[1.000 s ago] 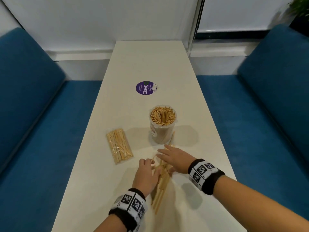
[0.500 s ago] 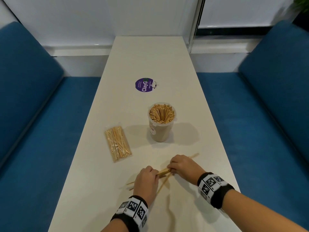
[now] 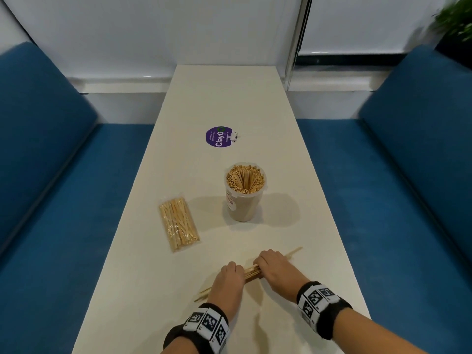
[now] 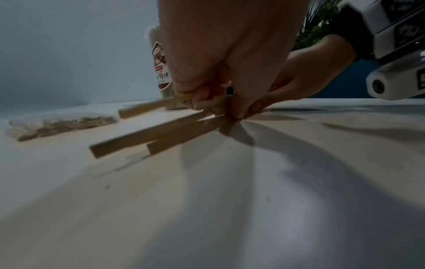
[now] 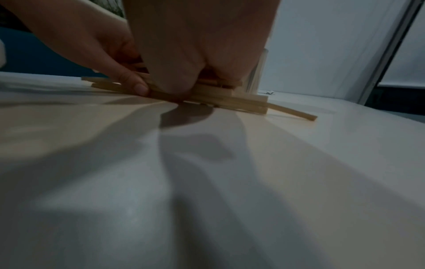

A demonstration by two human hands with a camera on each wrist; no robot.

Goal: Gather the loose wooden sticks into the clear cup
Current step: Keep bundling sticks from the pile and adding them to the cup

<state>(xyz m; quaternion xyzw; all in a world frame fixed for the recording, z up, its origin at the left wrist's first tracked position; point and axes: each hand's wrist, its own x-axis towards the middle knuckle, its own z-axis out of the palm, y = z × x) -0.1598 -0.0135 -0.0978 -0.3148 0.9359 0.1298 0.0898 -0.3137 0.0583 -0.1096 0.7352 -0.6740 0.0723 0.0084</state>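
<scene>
A bundle of loose wooden sticks (image 3: 251, 271) lies slantwise on the white table (image 3: 229, 98), near its front edge. My left hand (image 3: 228, 279) grips the bundle's lower left part, and stick ends (image 4: 142, 138) fan out past its fingers. My right hand (image 3: 274, 268) grips the upper right part, with a few ends (image 5: 292, 112) poking out beyond it. The two hands sit side by side on the same bundle. Behind them stands the clear cup (image 3: 244, 192), packed full of upright sticks.
A sealed clear packet of sticks (image 3: 178, 223) lies left of the cup. A purple round sticker (image 3: 219, 137) sits farther back on the table. Blue benches (image 3: 63, 226) run along both long sides. A plant (image 3: 457, 19) is at the far right corner.
The scattered sticks, first pointing away from me, have been swept together and turned slantwise. Both hands moved nearer the front edge and closed round the bundle.
</scene>
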